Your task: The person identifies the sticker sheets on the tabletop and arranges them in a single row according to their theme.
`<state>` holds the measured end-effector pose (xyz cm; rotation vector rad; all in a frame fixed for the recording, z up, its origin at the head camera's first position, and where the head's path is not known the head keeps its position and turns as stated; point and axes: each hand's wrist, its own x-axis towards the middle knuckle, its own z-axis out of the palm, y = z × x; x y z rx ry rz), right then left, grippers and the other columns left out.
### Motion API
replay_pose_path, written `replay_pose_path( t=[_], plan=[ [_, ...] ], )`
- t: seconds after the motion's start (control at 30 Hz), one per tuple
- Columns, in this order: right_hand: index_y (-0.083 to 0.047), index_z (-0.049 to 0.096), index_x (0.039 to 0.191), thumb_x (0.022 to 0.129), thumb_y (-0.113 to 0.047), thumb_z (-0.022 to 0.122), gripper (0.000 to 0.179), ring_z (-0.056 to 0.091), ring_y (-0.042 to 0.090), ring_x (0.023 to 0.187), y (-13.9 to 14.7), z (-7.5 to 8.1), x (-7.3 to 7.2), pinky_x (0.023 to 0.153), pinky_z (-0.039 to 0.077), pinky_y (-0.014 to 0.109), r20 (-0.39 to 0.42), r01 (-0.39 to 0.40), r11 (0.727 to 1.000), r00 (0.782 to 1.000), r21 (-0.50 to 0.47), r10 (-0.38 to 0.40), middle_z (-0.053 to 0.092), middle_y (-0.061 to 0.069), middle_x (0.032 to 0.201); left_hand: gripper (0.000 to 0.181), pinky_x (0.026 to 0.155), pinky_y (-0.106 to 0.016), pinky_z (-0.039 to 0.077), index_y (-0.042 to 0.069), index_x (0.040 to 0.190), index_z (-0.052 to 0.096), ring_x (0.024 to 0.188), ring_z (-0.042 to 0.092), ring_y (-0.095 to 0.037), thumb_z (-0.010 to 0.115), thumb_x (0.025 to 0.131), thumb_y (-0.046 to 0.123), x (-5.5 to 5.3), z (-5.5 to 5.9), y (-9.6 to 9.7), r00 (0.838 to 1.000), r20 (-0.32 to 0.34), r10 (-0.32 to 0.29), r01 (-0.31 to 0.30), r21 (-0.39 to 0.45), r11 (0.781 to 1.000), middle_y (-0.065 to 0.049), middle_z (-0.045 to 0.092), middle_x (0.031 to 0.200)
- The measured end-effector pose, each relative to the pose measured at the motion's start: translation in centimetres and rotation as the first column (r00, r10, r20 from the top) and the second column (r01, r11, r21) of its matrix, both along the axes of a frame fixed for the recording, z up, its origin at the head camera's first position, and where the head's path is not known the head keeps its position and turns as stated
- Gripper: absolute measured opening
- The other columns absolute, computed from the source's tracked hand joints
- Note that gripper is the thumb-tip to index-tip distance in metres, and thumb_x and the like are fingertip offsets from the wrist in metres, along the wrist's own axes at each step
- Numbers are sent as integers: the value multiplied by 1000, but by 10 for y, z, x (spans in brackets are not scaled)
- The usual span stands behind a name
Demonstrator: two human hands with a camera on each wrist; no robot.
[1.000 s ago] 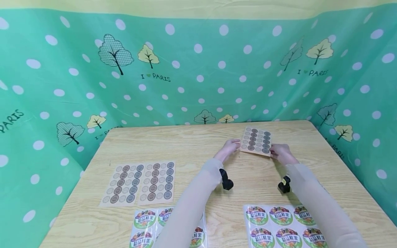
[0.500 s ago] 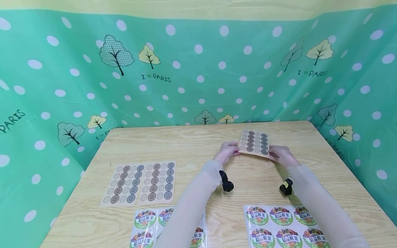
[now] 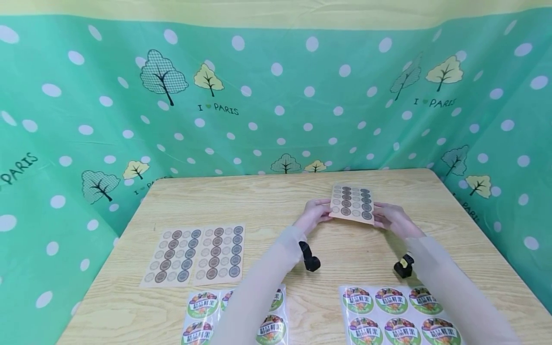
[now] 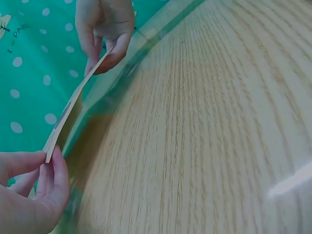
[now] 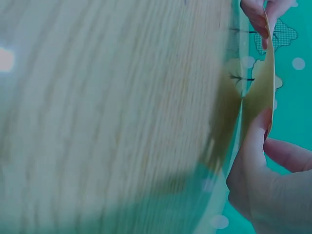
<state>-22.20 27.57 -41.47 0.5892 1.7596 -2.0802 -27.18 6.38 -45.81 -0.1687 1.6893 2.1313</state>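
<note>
A tan sticker sheet with columns of round brown, grey and pale stickers is held up over the far right part of the table. My left hand pinches its left edge between thumb and fingers. On the opposite edge, my right hand pinches it the same way. In the left wrist view the sheet shows nearly edge-on and slightly bowed, spanning between the two hands. The right wrist view shows its plain back, with the right thumb pressed on it.
Two similar tan sheets lie side by side on the left of the wooden table. Glossy sheets of fruit labels lie at the front, partly under the forearms. A green dotted cloth hangs behind and along the sides.
Both hands have brought the sticker sheet slightly toward me and a little left. Its top edge has tipped back, so it looks shorter. The sheets on the table have stayed put.
</note>
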Motion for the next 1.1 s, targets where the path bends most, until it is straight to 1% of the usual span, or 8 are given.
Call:
replay_pose_path(
  t=[0.1, 0.2, 0.3, 0.4, 0.53, 0.77, 1.0, 1.1],
  plan=[
    [-4, 13, 141, 87, 8, 40, 61, 57, 9, 71, -1, 2, 1, 73, 51, 22, 10, -4, 1000, 1000, 21, 3, 53, 2, 86, 37, 68, -27, 54, -2, 113, 57, 66, 60, -14, 55, 76, -10, 3, 2, -3, 1000, 5, 10, -10, 1, 1000, -16, 64, 92],
    [-6, 12, 141, 87, 8, 39, 61, 56, 10, 75, -4, 4, 3, 77, 51, 24, 11, -18, 999, 1000, 40, 17, 48, 11, 107, 39, 67, -26, 54, 0, 113, 58, 66, 61, -14, 56, 76, -10, 7, 4, -6, 1000, 3, 18, -18, -14, 1000, -15, 65, 92],
    [-7, 13, 141, 88, 6, 40, 62, 54, 11, 83, -6, 5, 5, 80, 50, 24, 9, -43, 996, 999, 82, 43, 33, 21, 129, 42, 65, -25, 54, 2, 114, 58, 65, 61, -14, 56, 75, -12, 11, 7, -10, 1000, 9, 26, -26, -21, 999, -16, 65, 93],
    [-7, 13, 141, 88, 4, 42, 62, 50, 17, 95, -9, 6, 9, 83, 48, 23, 3, -65, 991, 998, 120, 66, 20, 23, 140, 43, 65, -25, 54, 2, 115, 57, 63, 61, -14, 56, 74, -12, 15, 10, -14, 1000, 2, 25, -24, -30, 999, -16, 65, 93],
    [-6, 12, 141, 88, 1, 44, 62, 49, 20, 102, -12, 9, 15, 86, 47, 25, -31, -107, 983, 993, 152, 113, 19, 24, 140, 44, 65, -27, 54, 3, 116, 57, 60, 60, -12, 56, 75, -12, 24, 16, -22, 1000, -19, 25, -26, -49, 998, -17, 65, 90],
    [-2, 12, 141, 87, 2, 47, 64, 57, 9, 81, -21, 13, 24, 85, 48, 28, -78, -129, 984, 987, 119, 139, 22, 28, 137, 46, 67, -30, 54, 4, 117, 56, 58, 57, -12, 56, 74, -12, 37, 25, -35, 998, -45, 35, -38, -68, 997, -12, 62, 81],
    [-2, 16, 140, 86, 1, 49, 62, 59, 10, 81, -32, 14, 28, 83, 49, 28, -88, -155, 975, 982, 159, 170, 37, 26, 128, 51, 67, -33, 54, 4, 119, 55, 56, 57, -11, 56, 72, -15, 48, 26, -48, 996, -73, 44, -51, -89, 995, -12, 61, 83],
    [-1, 17, 139, 86, 0, 50, 63, 59, 11, 82, -37, 15, 30, 83, 49, 29, -93, -169, 968, 978, 185, 189, 38, 27, 126, 52, 70, -36, 54, 4, 120, 53, 56, 57, -11, 55, 72, -15, 52, 28, -55, 996, -74, 44, -51, -100, 994, -13, 62, 84]
  ],
)
